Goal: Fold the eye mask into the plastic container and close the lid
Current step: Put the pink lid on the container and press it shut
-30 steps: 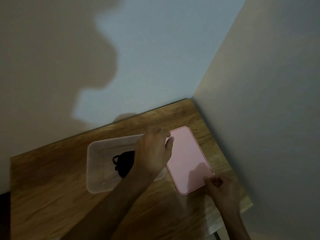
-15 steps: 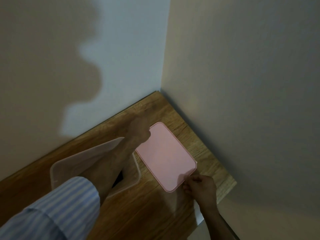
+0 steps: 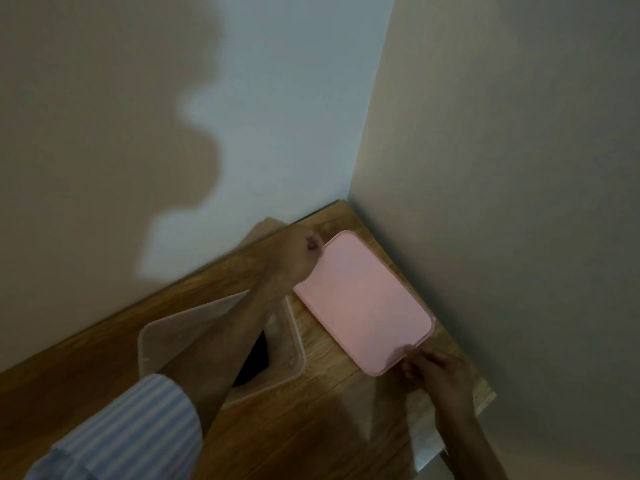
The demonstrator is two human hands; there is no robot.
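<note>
Left hand (image 3: 294,252) pinches far corner of pink lid (image 3: 363,301), right hand (image 3: 440,370) pinches near corner; lid beside clear plastic container (image 3: 152,344) on wooden table (image 3: 311,427). Black eye mask (image 3: 254,358) inside container, partly hidden by forearm

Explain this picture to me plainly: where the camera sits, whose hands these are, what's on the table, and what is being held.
The camera is worn on a person's head and looks down at their own bare hands. On the wooden table stands a clear plastic container, open, with the dark eye mask inside. Beside it, apart, lies the pink lid. The left hand reaches over the container to the lid's far corner; the right hand pinches its near corner. How firmly either grips is unclear.
</note>
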